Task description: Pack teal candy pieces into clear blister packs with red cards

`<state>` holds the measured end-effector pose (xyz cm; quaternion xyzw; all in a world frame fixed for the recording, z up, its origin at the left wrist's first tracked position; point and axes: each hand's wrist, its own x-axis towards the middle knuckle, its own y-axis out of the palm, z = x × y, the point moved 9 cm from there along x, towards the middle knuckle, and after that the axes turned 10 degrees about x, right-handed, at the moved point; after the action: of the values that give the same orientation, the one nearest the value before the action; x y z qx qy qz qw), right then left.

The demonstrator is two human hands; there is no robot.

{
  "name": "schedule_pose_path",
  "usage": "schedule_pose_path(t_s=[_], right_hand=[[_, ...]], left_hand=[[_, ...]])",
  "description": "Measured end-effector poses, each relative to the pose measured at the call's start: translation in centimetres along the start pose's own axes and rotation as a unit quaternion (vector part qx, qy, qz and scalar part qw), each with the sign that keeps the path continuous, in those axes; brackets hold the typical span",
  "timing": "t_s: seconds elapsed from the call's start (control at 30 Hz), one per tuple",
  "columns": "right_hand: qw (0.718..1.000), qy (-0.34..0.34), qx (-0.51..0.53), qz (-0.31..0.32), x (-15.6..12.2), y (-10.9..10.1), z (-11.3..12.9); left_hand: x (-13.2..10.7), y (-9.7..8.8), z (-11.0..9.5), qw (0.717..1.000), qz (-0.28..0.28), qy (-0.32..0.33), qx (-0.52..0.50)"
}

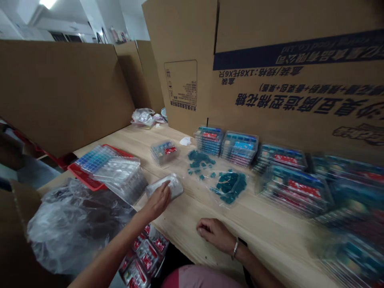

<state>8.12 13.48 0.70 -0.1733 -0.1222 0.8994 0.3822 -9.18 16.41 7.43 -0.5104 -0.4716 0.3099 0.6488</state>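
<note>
My left hand (158, 201) reaches out over the wooden table (192, 224) and rests on a clear plastic case (168, 186), with the fingers curled around its near end. My right hand (213, 233), a bracelet on its wrist, lies on the table near the front edge with the fingers curled in; nothing shows in it. Past the hands, loose teal pieces (198, 161) lie scattered on the wood, and more of them fill a clear bag (230, 185).
Stacks of filled cases (239, 147) line the right side under big cardboard boxes (270, 68). A red tray (85, 176) holds clear cases on the left. A crumpled plastic bag (69, 224) lies at the near left. Packed cases (144, 256) sit below the table edge.
</note>
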Motion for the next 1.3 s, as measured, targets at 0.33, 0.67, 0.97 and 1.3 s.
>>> schedule_pose_path(t_s=[0.33, 0.67, 0.97, 1.3], right_hand=[[0.997, -0.052, -0.031, -0.055, -1.9, -1.7, 1.2], [0.949, -0.044, -0.151, -0.273, -5.9, -11.8, -0.2], [0.920, -0.017, -0.370, -0.128, 4.6, -13.1, 2.6], [0.920, -0.004, -0.349, -0.178, 4.5, -11.2, -0.8]], left_hand=[[-2.4, -3.7, -6.2, 0.984, -0.086, 0.053, 0.144], [-3.0, 2.1, -19.5, 0.957, 0.035, 0.283, -0.056], [12.5, 0.5, 1.9, 0.976, 0.027, -0.198, -0.082], [25.0, 6.7, 5.9, 0.943, 0.121, -0.247, -0.186]])
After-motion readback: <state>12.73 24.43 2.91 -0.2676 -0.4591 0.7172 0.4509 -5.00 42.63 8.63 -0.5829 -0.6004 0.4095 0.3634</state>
